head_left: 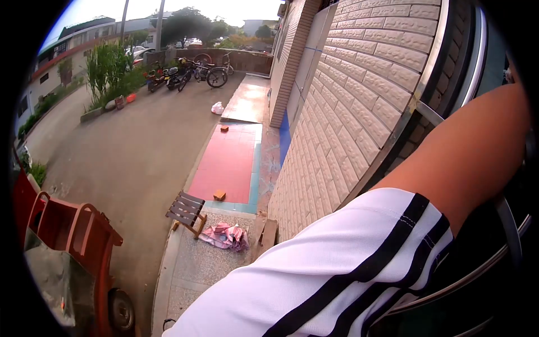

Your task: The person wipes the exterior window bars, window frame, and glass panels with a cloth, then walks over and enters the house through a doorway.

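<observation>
My right arm (pixel 466 146), in a white sleeve with black stripes (pixel 314 269), stretches up to the right edge. Its hand is lost in the dark rim of the view, so its fingers and anything in them are hidden. Close to this arm are a shiny metal bar (pixel 479 53) and a curved metal tube (pixel 477 272), which look like parts of a door or grille. My left hand is outside the picture.
A brick-patterned wall (pixel 359 84) runs along the right. Below are a slatted stool (pixel 185 206), a pink crumpled cloth or bag (pixel 225 236), an orange brick (pixel 219 195) and red paving (pixel 224 163). A red vehicle (pixel 84 230) stands left; bikes (pixel 193 73) are parked farther off.
</observation>
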### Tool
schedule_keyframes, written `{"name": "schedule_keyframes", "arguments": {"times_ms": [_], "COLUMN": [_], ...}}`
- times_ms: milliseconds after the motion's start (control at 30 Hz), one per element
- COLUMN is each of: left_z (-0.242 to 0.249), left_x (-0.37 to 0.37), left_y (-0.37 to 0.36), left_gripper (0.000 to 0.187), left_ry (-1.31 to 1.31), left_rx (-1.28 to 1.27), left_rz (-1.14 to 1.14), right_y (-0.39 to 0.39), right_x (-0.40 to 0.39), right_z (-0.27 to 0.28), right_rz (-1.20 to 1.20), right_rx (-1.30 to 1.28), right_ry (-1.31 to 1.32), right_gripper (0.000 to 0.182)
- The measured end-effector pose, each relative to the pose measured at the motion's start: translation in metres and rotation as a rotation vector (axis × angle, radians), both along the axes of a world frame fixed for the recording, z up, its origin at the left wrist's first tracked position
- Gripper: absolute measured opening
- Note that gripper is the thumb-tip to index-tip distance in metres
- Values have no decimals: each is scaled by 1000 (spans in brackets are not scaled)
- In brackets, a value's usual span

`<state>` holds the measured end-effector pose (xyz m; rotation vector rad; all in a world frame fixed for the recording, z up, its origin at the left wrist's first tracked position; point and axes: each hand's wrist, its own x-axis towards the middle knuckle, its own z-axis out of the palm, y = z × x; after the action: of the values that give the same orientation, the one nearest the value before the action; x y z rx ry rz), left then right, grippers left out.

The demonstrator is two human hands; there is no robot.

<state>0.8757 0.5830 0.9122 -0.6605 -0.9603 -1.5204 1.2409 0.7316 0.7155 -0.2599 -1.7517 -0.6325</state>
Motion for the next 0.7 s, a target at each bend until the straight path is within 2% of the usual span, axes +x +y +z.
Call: {"name": "schedule_keyframes", "arguments": {"times_ms": [67, 133, 200, 233, 333, 400, 467, 500, 533, 567, 667, 700], "left_z": [19, 28, 37, 44, 51, 58, 5, 1, -7, -18, -79, -100], "left_x": [3, 0, 3, -8, -10, -32, -18, -19, -37, -34, -66, -64], "left_y": [4, 5, 1, -3, 12, -15, -34, -42, -34, -32, -49, -58], "left_gripper": [22, 22, 20, 19, 16, 30, 30, 33, 37, 31, 32, 31], "left_ry": [-28, -3, -85, -22, -150, 109, 181, 87, 75, 111, 278, 348], "left_rx": [9, 53, 68, -77, 192, -329, -208, -380, -420, -330, -511, -491], "left_rz": [40, -93, -88, -182, 55, -202, -171, -185, -204, -236, -155, -127], "right_y": [-2, -5, -9, -9, -11, -9, -12, -9, -2, 0, 2, 2], "right_x": [-16, -29, -38, -42, -47, -44, -42, -45, -48, -50, -60, -63], "right_z": [18, 33, 47, 52, 67, 78, 85, 85, 89, 93, 91, 90], "right_rz": [5, 6, 0, 7, 19, 2, -24, -22, -5, 8, 41, 55], "right_rx": [-67, -123, -159, -179, -231, -284, -320, -347, -380, -418, -501, -503], "right_ry": [-15, -23, -25, -30, -32, -7, 102, 156, 197, 218, 282, 306], "right_gripper": [49, 49, 50, 51, 53, 54, 56, 56, 57, 58, 61, 62]}}
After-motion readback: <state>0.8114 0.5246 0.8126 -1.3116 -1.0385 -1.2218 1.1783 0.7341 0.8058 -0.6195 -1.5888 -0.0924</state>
